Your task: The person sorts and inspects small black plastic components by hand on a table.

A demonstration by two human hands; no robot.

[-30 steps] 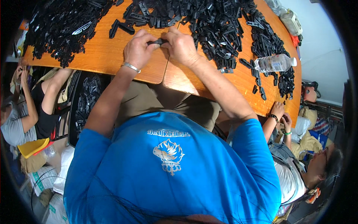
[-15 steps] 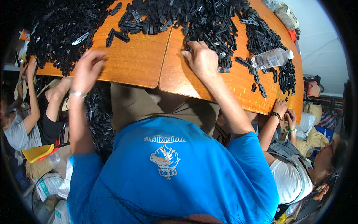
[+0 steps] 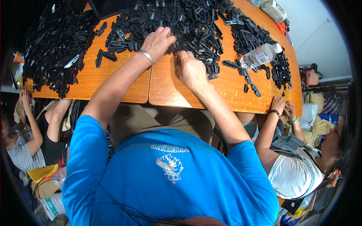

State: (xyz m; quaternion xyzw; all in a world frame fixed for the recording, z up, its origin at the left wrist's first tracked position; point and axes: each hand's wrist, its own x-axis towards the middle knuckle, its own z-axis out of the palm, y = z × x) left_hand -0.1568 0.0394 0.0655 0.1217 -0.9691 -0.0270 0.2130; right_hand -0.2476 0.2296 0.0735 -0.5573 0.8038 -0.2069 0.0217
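A wide heap of long, narrow black plastic pieces point(image 3: 151, 17) covers the table before me; they look like clip parts. My left hand point(image 3: 157, 42), with a silver bracelet at its wrist, reaches into the near edge of this heap. Its fingers are bent together, with the tips hidden. Beside it, my right hand point(image 3: 191, 70) rests low at the heap's edge, close to the table's front. Its fingers are curled and closed; whatever lies under them cannot be made out. The two hands are near each other but apart.
Smaller black parts point(image 3: 56, 49) form a pile at left, with a silvery oval piece point(image 3: 71, 61) on it. A clear plastic bottle point(image 3: 260, 56) lies on more pieces at right. The wooden table point(image 3: 124, 83) has a seam. Co-workers sit left and right, the right one's hands point(image 3: 281, 105) at the table edge.
My left hand has swung right from above the table's left front edge to the heap. My right hand stays by the heap's near edge, its fingers more curled. The view has shifted slightly.
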